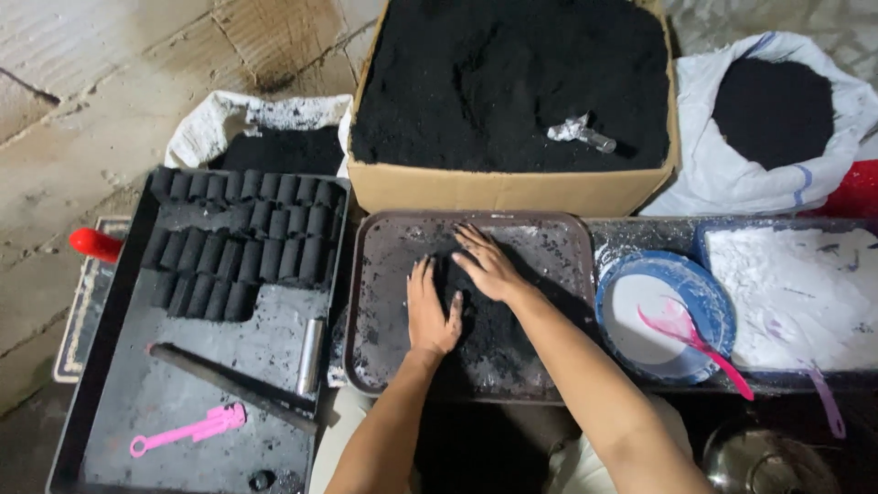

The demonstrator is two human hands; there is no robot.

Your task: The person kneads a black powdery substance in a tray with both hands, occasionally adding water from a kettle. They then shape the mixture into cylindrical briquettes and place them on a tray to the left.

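Behind: brown cardboard box (512,190) heaped with black powder, crumpled silver scoop (581,131) on top; white sack (732,174) of black powder to its right.
Left side: long black tray (110,366) with rows of black cylindrical briquettes (242,229), metal tube (310,355), black rod (229,386), pink plastic tool (187,430).
Right side: blue bowl (704,297) of white paste with pink spoon (704,346); tray of white powder (796,293).
Pile: loose black powder mound (489,329), dull and grainy, mid brown rectangular tray (384,274).
Hands: left hand (430,311) flat, fingers spread, against pile's left edge; right hand (489,265) open, palm down on pile's top; nothing gripped.
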